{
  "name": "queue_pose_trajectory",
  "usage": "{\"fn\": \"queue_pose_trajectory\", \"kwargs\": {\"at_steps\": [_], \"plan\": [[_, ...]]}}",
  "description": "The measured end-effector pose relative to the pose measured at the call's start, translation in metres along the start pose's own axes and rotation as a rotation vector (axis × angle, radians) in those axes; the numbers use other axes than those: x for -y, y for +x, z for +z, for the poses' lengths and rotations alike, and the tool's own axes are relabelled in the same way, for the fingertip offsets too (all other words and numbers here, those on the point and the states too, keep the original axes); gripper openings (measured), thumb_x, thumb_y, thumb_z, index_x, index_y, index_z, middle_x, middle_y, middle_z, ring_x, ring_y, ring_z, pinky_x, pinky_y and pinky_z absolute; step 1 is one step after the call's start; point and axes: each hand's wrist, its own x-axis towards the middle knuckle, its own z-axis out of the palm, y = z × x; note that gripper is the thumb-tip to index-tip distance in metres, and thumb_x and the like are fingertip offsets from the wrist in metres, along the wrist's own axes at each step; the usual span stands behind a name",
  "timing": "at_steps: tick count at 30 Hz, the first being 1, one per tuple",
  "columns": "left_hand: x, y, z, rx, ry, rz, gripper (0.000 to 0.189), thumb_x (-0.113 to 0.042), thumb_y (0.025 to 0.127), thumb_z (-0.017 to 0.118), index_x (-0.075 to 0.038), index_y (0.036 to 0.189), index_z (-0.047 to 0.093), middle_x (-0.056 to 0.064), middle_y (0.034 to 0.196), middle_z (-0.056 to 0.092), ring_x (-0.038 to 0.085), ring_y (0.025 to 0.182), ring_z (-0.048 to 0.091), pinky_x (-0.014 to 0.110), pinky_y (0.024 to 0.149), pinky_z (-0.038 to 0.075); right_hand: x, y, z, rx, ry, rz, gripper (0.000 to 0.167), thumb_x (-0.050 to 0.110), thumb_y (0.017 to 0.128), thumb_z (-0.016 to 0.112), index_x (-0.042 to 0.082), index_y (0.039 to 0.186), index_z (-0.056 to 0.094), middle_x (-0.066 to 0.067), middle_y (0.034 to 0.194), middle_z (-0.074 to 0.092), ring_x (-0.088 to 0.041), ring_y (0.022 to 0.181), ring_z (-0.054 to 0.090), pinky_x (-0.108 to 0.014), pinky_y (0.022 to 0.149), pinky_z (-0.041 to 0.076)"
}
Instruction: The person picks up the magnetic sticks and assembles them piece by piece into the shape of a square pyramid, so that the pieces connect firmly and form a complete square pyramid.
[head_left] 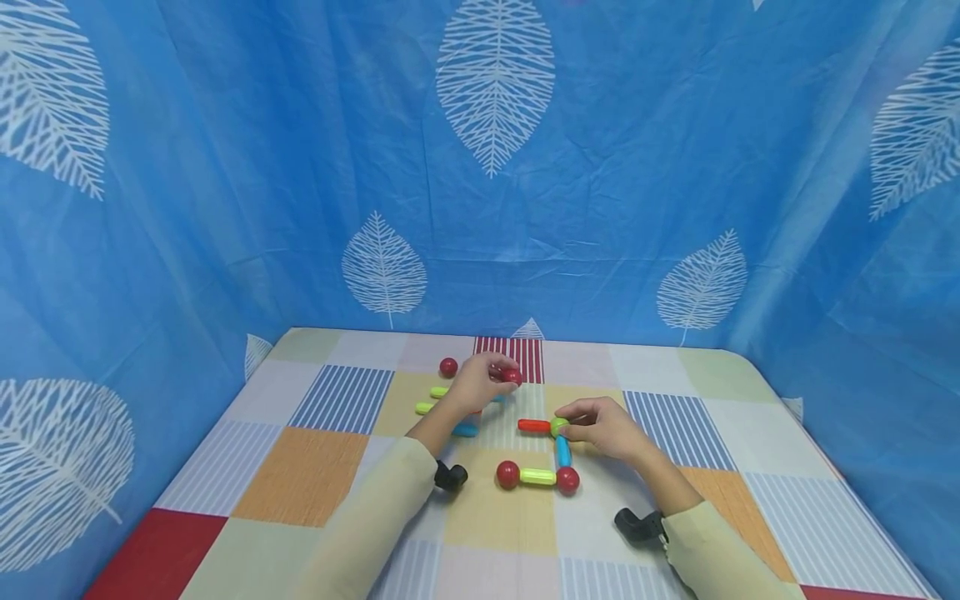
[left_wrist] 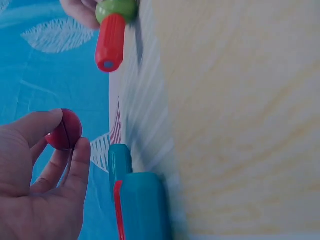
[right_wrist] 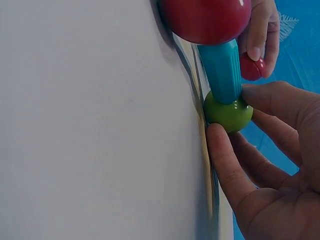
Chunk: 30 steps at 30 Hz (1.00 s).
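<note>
My left hand [head_left: 480, 385] pinches a red ball [left_wrist: 71, 131] between thumb and fingers, raised off the table. My right hand [head_left: 602, 426] holds a green ball [right_wrist: 229, 113] with its thumb and fingers. A red rod [head_left: 533, 426] extends left from that green ball, its free end facing the left wrist camera. From the same ball a blue rod [head_left: 563, 452] runs toward the near side, to a red ball [head_left: 567, 480]. A yellow-green rod [head_left: 537, 477] links this corner ball to another red ball [head_left: 507, 475] on the left.
Under and beside the left forearm lie loose pieces: yellow-green rods [head_left: 424, 408], a blue rod [head_left: 465, 430] and another blue rod [left_wrist: 120, 162], partly hidden. A loose red ball [head_left: 448, 367] sits farther back. Blue leaf-print curtain [head_left: 525, 250] surrounds the checked tabletop [head_left: 300, 467].
</note>
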Motion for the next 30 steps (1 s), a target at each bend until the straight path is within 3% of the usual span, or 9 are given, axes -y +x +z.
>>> {"fn": "queue_pose_trajectory", "kwargs": {"at_steps": [7,14,19,24,30], "plan": [[0.002,-0.011,0.0,0.047,-0.004,0.06,0.031,-0.013,0.09,0.079,-0.015,0.12,0.072,0.004,0.112,0.072,0.02,0.103,0.066,0.035,0.09,0.06,0.001,-0.001,-0.002,0.003,0.002,-0.026,0.029,0.021,0.09,0.079,0.009,0.116,0.077,-0.01,0.115,0.075,-0.022,0.1,0.07,-0.033,0.082,0.059],[0.004,-0.028,-0.003,0.091,0.057,0.116,0.033,-0.011,0.09,0.079,-0.011,0.123,0.074,0.005,0.115,0.071,0.023,0.106,0.067,0.038,0.094,0.059,0.001,-0.001,-0.001,0.004,-0.007,-0.032,0.028,0.02,0.09,0.078,0.009,0.116,0.077,-0.01,0.115,0.075,-0.021,0.099,0.069,-0.033,0.082,0.058],[0.006,-0.038,-0.003,0.119,0.107,0.11,0.028,-0.01,0.088,0.081,-0.01,0.115,0.076,0.003,0.11,0.071,0.02,0.102,0.067,0.035,0.092,0.059,0.002,-0.002,-0.001,0.006,-0.004,-0.019,0.027,0.02,0.09,0.078,0.01,0.115,0.077,-0.01,0.114,0.075,-0.02,0.098,0.069,-0.032,0.081,0.057],[0.007,-0.045,-0.001,0.137,0.142,0.078,0.023,-0.013,0.086,0.083,-0.015,0.107,0.075,-0.001,0.106,0.072,0.016,0.097,0.067,0.033,0.089,0.06,0.002,-0.002,-0.001,0.004,0.001,-0.006,0.028,0.02,0.09,0.079,0.01,0.116,0.077,-0.009,0.114,0.075,-0.021,0.099,0.069,-0.032,0.081,0.058],[0.006,-0.048,0.0,0.163,0.201,0.084,0.02,-0.015,0.084,0.086,-0.018,0.101,0.075,-0.005,0.099,0.074,0.01,0.089,0.064,0.029,0.086,0.058,0.0,-0.002,-0.001,0.011,0.002,-0.029,0.028,0.021,0.09,0.078,0.009,0.115,0.077,-0.009,0.114,0.075,-0.02,0.099,0.069,-0.032,0.08,0.058]]}}
